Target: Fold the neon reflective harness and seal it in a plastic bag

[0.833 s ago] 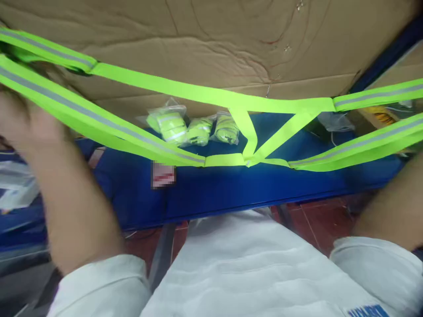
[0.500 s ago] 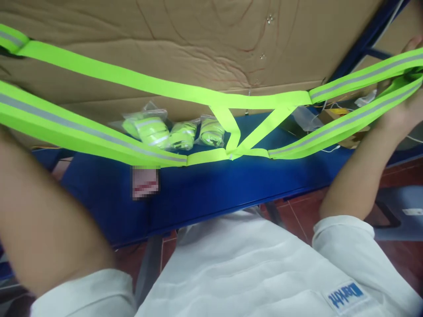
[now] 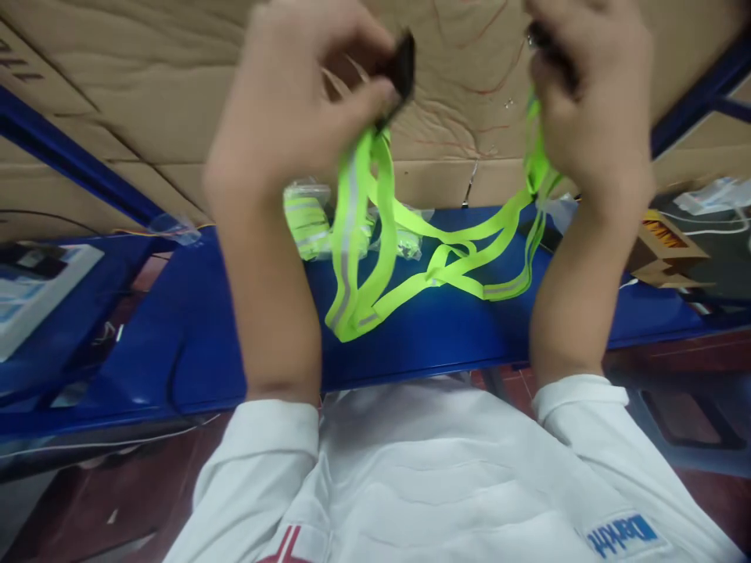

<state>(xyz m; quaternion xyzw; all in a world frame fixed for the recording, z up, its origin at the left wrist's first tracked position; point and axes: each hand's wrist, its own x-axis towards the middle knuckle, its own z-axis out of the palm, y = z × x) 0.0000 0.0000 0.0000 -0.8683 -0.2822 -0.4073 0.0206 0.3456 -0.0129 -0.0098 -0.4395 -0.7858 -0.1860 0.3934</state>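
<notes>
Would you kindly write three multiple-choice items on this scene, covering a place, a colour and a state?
1. Where do the bagged strap rolls lie?
A. on the blue table
B. on the red floor
C. on the person's lap

2. What colour is the strap harness?
A. orange
B. neon yellow-green
C. white

3. How does the harness hang?
A. stretched taut
B. slack between both hands
C. flat on the table

Answers: 1 A, they rest on the blue table by the cardboard. 2 B, with grey stripes. 3 B, the left hand and right hand grip its ends close together.

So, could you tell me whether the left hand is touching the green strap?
Touching. The head view shows the left hand pinching the top of the green strap at its dark end piece, with the strap hanging from the fingers.
</notes>
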